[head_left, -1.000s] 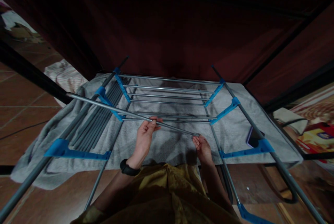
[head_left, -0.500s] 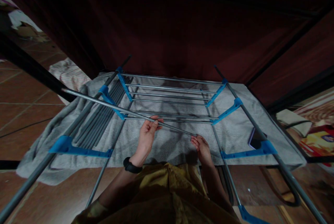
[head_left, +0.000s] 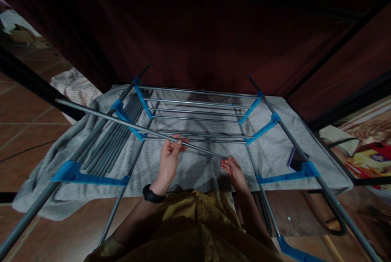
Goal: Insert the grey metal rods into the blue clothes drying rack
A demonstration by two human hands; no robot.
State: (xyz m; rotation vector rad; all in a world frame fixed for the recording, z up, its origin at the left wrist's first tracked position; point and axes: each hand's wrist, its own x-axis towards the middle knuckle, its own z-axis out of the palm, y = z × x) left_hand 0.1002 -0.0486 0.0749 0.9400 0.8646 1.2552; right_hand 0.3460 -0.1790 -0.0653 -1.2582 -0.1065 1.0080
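Rod (head_left: 122,122) held in both my hands: left hand (head_left: 169,159) pinches its middle, right hand (head_left: 233,169) grips its near end. Drying rack (head_left: 195,117) lies under it on a grey towel (head_left: 189,168), and a phone (head_left: 295,160) sits far right.

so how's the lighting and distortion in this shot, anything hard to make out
Head view: dim overall, the dark red cloth up top nearly black; wide-angle bending curves the rack's side tubes outward; the left hand and right hand on the loose rod stay readable, while the small dark object on the grey towel at right is too murky to identify.
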